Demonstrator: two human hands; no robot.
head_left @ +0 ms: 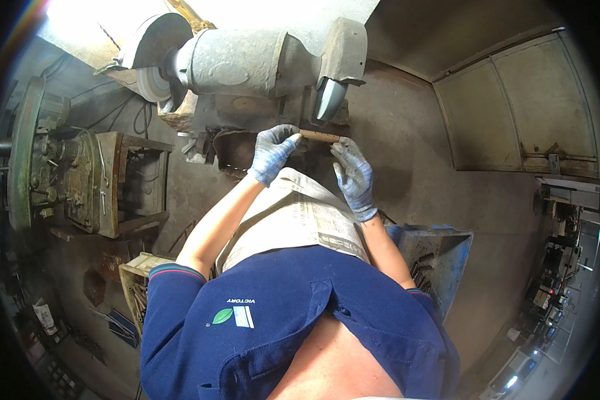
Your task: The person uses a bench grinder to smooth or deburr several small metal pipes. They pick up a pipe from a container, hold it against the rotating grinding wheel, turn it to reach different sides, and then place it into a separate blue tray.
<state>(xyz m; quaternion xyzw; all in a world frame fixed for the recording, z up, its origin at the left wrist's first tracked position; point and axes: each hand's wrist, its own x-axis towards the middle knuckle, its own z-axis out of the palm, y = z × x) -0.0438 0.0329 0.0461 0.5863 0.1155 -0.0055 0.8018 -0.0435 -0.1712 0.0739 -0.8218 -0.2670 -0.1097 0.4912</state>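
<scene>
A short brown bar [320,136], rusty or wooden in colour, lies level between my two hands, in front of a grey bench grinder [237,63]. My left hand [273,155], in a grey and blue knit glove, is closed on the bar's left end with thumb and fingers. At the right end, my gloved right hand [355,175] holds the bar at the fingertips; its thumb stands apart, lower down. The grinder's right wheel [331,99] is just above the bar, with a gap between them. Part of the bar's ends is hidden by the gloves.
The grinder's left wheel [153,84] sits at upper left. A dark metal bin [230,148] stands below the grinder. Newspaper [300,212] covers my lap. A blue-grey crate [450,243] is at my right, a wooden box [132,283] at my left. A green-rimmed machine [23,160] stands far left.
</scene>
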